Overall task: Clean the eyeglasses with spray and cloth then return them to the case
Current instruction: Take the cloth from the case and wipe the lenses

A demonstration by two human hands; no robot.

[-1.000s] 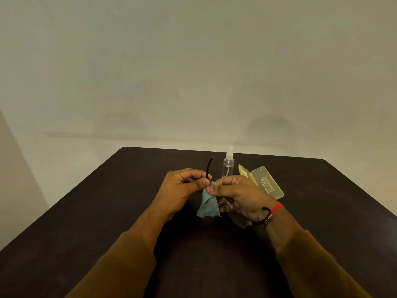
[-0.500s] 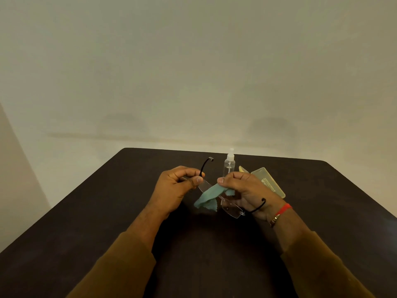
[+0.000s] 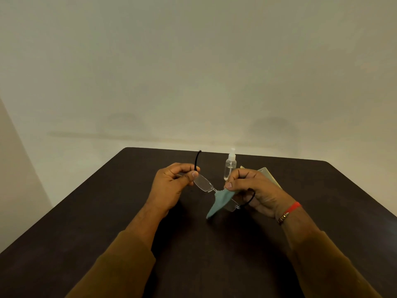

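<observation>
From the head camera, your left hand (image 3: 171,186) pinches the eyeglasses (image 3: 204,183) at the outer end of one clear lens, thumb against forefinger, with the black temple arm rising past the knuckles; your right hand (image 3: 255,190) pinches the teal cloth (image 3: 219,203) around the other lens, its tail hanging down toward the dark table (image 3: 86,222); the glasses are held above the tabletop, slanting down toward your right; the spray bottle (image 3: 230,166) stands upright just behind your right hand; the case (image 3: 268,175) lies behind that hand, mostly hidden; a red band (image 3: 293,208) circles your right wrist.
</observation>
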